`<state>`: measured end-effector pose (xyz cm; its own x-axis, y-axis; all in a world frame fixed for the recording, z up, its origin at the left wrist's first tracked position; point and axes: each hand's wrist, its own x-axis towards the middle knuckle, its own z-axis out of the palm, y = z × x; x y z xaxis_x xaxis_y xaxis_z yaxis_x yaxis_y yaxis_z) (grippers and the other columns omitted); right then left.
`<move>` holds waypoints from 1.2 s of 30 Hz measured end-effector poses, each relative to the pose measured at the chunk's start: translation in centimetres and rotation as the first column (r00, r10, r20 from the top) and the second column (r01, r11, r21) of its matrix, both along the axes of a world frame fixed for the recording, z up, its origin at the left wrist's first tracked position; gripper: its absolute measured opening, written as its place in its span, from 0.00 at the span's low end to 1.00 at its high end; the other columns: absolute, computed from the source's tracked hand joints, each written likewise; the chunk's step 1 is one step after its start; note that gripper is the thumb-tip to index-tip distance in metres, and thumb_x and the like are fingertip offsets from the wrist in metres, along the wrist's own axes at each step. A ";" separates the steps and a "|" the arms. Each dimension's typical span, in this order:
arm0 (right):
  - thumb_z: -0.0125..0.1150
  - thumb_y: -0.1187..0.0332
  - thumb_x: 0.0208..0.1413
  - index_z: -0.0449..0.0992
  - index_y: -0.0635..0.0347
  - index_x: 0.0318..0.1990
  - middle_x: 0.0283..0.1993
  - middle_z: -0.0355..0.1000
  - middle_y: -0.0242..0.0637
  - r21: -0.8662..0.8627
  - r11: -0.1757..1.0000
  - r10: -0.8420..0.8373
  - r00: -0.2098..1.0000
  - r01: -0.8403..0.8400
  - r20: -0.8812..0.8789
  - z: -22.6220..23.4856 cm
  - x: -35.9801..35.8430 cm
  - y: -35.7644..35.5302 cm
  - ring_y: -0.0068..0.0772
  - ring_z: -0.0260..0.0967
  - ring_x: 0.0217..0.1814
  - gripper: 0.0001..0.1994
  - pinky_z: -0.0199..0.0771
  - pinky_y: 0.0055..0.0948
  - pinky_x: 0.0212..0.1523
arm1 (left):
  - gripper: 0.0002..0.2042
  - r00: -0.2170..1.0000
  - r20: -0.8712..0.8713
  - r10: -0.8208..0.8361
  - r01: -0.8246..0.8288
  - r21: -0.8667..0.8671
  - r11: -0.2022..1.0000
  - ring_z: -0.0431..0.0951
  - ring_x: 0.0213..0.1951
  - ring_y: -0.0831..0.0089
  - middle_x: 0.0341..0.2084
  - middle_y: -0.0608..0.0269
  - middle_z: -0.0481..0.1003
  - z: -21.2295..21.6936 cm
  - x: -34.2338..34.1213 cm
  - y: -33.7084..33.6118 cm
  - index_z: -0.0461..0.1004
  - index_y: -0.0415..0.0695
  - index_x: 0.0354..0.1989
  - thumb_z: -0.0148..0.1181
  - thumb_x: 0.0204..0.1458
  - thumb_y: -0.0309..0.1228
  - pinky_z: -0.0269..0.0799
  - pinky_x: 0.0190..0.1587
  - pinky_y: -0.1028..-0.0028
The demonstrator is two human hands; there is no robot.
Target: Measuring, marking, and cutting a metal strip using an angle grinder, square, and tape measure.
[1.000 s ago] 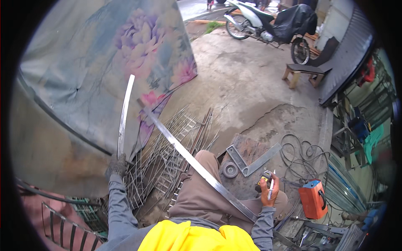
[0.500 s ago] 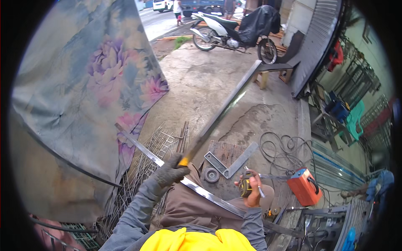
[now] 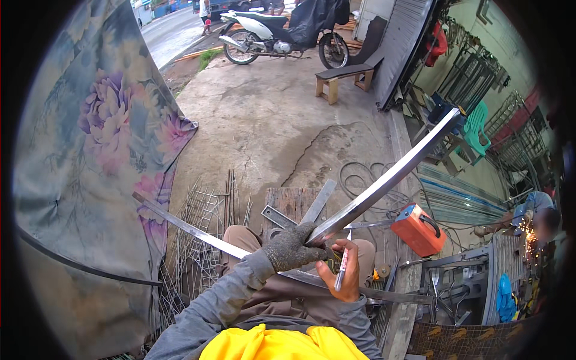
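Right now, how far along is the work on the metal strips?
Done: one long flat strip already lies across the knees. In hand: the gloved left hand grips a second metal strip, and the bare right hand holds a marker. Left: no mark is visible on it.

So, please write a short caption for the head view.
Gloved left hand lifts a metal bar; bare right hand holds a marker.

1. The metal strip (image 3: 384,180) in the gloved left hand (image 3: 294,246) swings from upright at the left to slanting up toward the right.
2. The left hand now sits beside the right hand (image 3: 342,273), above the knees.
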<state>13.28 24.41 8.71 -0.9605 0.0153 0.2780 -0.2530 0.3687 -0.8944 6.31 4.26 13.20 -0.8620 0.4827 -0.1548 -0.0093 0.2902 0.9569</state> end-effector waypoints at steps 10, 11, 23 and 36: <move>0.64 0.70 0.55 0.77 0.63 0.52 0.47 0.78 0.52 0.054 0.997 0.050 0.975 -0.063 0.215 4.1 0.9 1.8 0.56 0.77 0.53 0.16 0.75 0.44 0.56 | 0.20 0.963 0.267 -0.035 -0.036 0.256 0.966 0.76 0.27 0.80 0.32 0.68 0.79 5.3 -0.8 -3.7 0.76 0.43 0.53 0.75 0.55 0.31 0.70 0.27 0.77; 0.64 0.70 0.55 0.77 0.63 0.52 0.47 0.78 0.52 0.049 0.997 0.053 0.976 -0.064 0.210 4.0 0.9 2.2 0.56 0.77 0.53 0.16 0.75 0.44 0.56 | 0.21 0.945 0.325 0.028 -0.125 0.282 0.951 0.76 0.27 0.80 0.32 0.67 0.78 6.8 -0.7 -4.7 0.75 0.42 0.54 0.75 0.53 0.29 0.71 0.27 0.77; 0.63 0.65 0.64 0.82 0.63 0.44 0.37 0.80 0.48 0.256 0.966 0.012 0.994 -0.040 0.109 3.7 -1.1 3.6 0.50 0.79 0.40 0.11 0.76 0.41 0.44 | 0.15 0.790 0.119 0.602 -0.598 0.371 0.711 0.72 0.17 0.77 0.26 0.64 0.77 8.5 -1.5 -12.7 0.73 0.42 0.50 0.67 0.63 0.38 0.68 0.19 0.74; 0.60 0.60 0.67 0.81 0.63 0.46 0.38 0.78 0.32 -0.553 0.832 0.158 0.937 0.045 0.313 8.5 -10.0 -4.7 0.23 0.71 0.39 0.14 0.70 0.26 0.43 | 0.23 0.710 -0.072 0.700 -0.649 0.318 0.691 0.68 0.14 0.78 0.18 0.67 0.71 4.5 2.1 -16.9 0.73 0.41 0.48 0.54 0.71 0.53 0.63 0.18 0.75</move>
<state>3.24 19.71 17.22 -0.9955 0.0094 -0.0947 0.0907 -0.2092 -0.9737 8.43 -12.66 17.69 -0.9678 -0.2420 0.0694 0.0660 0.0221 0.9976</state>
